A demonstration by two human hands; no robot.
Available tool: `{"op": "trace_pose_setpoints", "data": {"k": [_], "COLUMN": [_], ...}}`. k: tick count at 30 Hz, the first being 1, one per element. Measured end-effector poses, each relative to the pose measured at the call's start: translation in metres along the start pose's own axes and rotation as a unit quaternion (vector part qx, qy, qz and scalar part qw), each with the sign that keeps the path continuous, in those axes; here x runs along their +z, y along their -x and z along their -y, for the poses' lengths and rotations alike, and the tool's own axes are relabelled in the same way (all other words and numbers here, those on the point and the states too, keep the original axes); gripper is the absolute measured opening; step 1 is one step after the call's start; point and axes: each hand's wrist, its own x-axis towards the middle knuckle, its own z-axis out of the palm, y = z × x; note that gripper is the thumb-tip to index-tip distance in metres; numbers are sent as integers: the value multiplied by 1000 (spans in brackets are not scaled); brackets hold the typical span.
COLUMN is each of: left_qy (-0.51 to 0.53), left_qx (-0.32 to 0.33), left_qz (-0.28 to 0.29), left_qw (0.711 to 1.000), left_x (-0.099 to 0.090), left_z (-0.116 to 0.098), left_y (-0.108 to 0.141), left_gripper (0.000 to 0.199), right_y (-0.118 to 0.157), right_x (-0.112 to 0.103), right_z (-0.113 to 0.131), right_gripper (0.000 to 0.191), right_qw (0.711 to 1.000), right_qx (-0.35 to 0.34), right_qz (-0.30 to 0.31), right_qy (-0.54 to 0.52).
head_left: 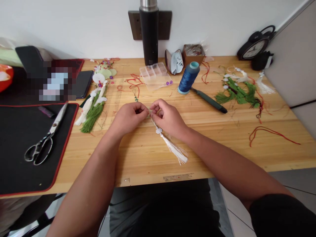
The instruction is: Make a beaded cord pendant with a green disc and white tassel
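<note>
My left hand and my right hand meet over the middle of the wooden table, fingers pinched. A small pale green pendant piece shows between the fingertips, mostly covered; the left fingers grip it. Thin white cord runs down from the right fingertips to a white carved bead and a white tassel, which lies spread on the wood below my right hand. Just above the left hand, a dark cord with small green beads lies on the table. Exactly how the fingertips hold the cord is hidden.
Scissors lie on the black mat at left. Green and white tassels sit beside it, more tassels at right. Behind are a blue thread spool, a dark green pen-like tool, a clear compartment box and a black flask.
</note>
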Motion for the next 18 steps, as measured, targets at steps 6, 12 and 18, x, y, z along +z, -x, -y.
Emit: {"op": "trace_pose_setpoints", "data": {"k": [6, 12, 18], "left_qy": [-7, -15, -2], "left_qx": [8, -10, -12], "left_qz": [0, 3, 13], "left_qw": [1000, 1000, 1000], "left_x": [1, 0, 0], "left_z": [1, -2, -6], "left_y": [0, 1, 3], "left_gripper": [21, 24, 26], "right_y": [-2, -1, -2], "right_x": [-1, -1, 0], "right_z": [3, 1, -3], "right_gripper": [14, 15, 8], "right_qw": [999, 997, 998], "right_qx": [-2, -13, -15], "right_qz": [-17, -14, -8], "right_qy": [51, 75, 66]}}
